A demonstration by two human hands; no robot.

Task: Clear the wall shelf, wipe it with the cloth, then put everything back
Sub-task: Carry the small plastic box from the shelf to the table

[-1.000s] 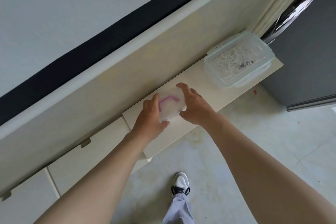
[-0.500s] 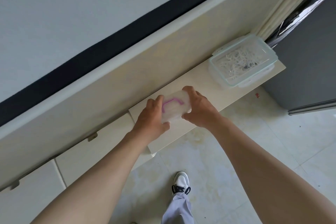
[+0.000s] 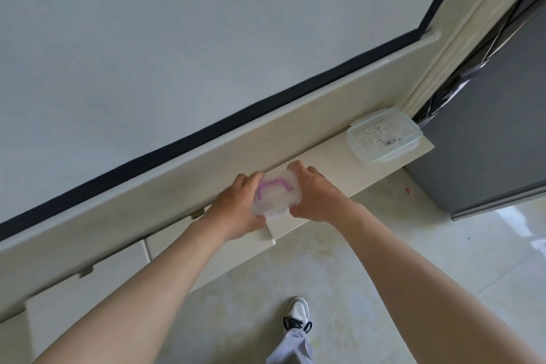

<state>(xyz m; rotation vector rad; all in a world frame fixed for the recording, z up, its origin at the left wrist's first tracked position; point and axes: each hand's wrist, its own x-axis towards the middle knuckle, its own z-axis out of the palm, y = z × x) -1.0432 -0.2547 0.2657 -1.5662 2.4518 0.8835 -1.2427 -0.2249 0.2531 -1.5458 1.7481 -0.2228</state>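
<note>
- Both hands are on it: the left hand (image 3: 236, 207) and the right hand (image 3: 316, 198) bracket a small translucent plastic box (image 3: 276, 193) with a purple handle on its lid, one hand at each short end.
- The grip on each side is clamped on the box, fingers curled over the far edge and thumbs on the near one. I'd say the two-handed hold is there to keep the lid level.
- The box is at the left end of the cream wall shelf (image 3: 322, 156), towards its front edge. I cannot tell whether its base touches the board or hangs just above it.
- Well apart, at the right end against the wall, sits a larger clear lidded container (image 3: 384, 136) with pale green clips, full of thin white pieces too small to identify.
- No cloth is in view, so this could be the box coming off or going back. The frame alone won't settle it.
- Watch that corner: the box is close to the shelf's end and lip, and a loose release there could tip it onto the pale tiled floor (image 3: 369, 245), just ahead of the white shoe (image 3: 298, 315).
</note>
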